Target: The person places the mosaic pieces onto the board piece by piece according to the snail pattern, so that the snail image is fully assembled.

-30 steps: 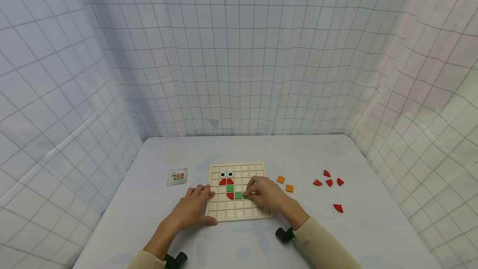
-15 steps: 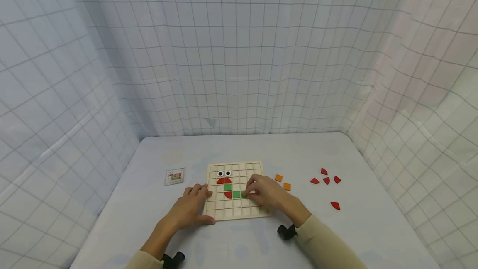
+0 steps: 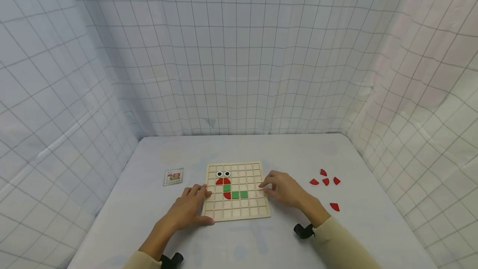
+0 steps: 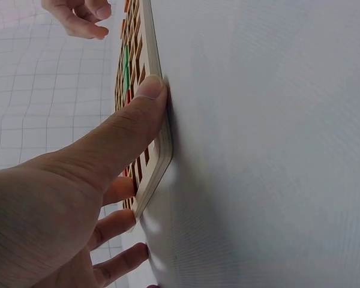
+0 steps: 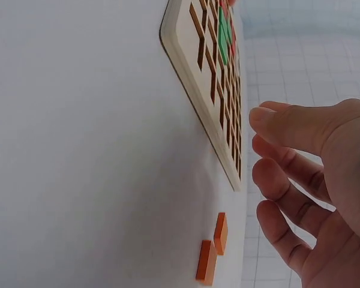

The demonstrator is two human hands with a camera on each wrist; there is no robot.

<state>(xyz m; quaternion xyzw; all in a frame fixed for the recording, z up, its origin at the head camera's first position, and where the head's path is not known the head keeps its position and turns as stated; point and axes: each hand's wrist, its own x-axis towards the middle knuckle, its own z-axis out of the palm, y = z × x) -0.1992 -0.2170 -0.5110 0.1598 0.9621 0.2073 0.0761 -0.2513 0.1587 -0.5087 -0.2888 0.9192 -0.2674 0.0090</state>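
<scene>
Just off the board [image 3: 240,180], orange tiles [image 5: 206,263]

White, grid-patterned curtains enclose the scene: a back curtain [image 3: 220,53], a left curtain [image 3: 48,94] and a right curtain [image 3: 429,103], partly pink-tinted. A grey triangular patch [image 3: 210,123] marks the back curtain's lower part, above the pale tabletop [image 3: 291,152].

White grid-patterned curtains [image 3: 239,53], pale table [image 3: 291,148]
</scene>
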